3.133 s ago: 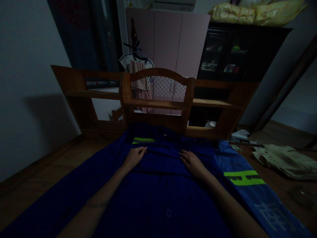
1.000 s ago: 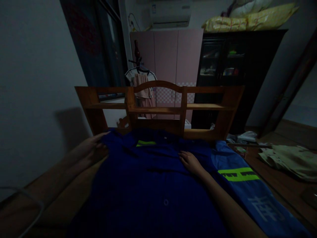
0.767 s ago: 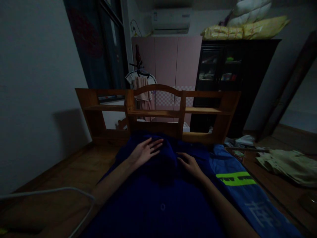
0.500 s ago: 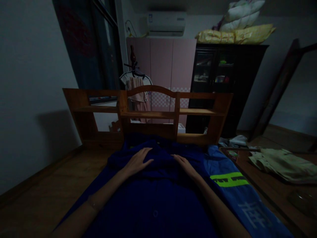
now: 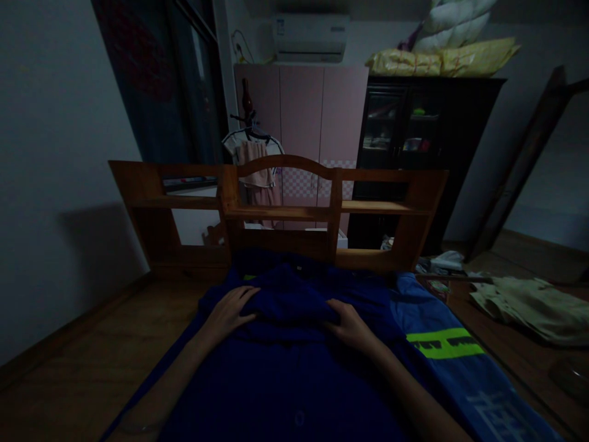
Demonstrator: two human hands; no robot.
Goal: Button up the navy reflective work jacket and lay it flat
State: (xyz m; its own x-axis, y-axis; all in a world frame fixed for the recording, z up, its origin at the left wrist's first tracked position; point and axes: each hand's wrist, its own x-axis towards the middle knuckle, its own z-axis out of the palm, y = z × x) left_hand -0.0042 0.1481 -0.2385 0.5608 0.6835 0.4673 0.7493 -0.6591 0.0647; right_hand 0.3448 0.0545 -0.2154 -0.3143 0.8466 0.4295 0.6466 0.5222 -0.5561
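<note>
A dark blue garment (image 5: 289,374) lies spread out in front of me, with a folded part bunched across its upper half and a small round fastener lower down. My left hand (image 5: 232,312) grips the left side of this fold, fingers over the cloth and thumb at its lower edge. At the right side of the same fold, my right hand (image 5: 348,324) has its fingers closed on the fabric. To the right lies a lighter blue printed cloth (image 5: 448,368) with a bright yellow-green band (image 5: 445,344).
Beyond the garment stands a wooden shelved headboard (image 5: 285,213). A pale folded cloth (image 5: 529,307) lies on a brown surface at right. Farther back are a pink wardrobe (image 5: 301,116), a black cabinet (image 5: 432,123) and hanging clothes (image 5: 255,162). Wooden floor (image 5: 92,331) shows at left.
Both hands have moved toward me and a little apart. The right hand has gone from resting with extended fingers to closing on the fold, and the left now grips it too.
</note>
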